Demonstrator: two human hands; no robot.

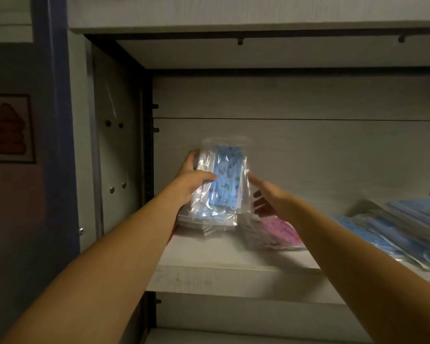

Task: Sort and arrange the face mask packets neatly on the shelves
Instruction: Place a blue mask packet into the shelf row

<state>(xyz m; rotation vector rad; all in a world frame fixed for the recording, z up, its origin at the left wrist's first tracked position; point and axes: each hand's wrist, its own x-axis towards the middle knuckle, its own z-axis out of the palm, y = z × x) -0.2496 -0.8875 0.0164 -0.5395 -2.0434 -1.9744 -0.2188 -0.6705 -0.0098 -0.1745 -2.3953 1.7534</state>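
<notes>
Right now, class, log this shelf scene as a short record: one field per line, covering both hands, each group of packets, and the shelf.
left hand: grips upright blue packet
right hand: open, fingers at that packet's right edge
clear stack: lies flat under the held packet
pink packets: flat, behind the right forearm
blue pile: loose, slanting, shelf's right end
shelf: pale wood-grain board

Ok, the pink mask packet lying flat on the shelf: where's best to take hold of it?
Probably the pink mask packet's near long edge, coming from the front of the shelf. It lies flat, so pinch top and underside. The right hand hovers above it, open; the left hand holds the upright blue packet.
</notes>
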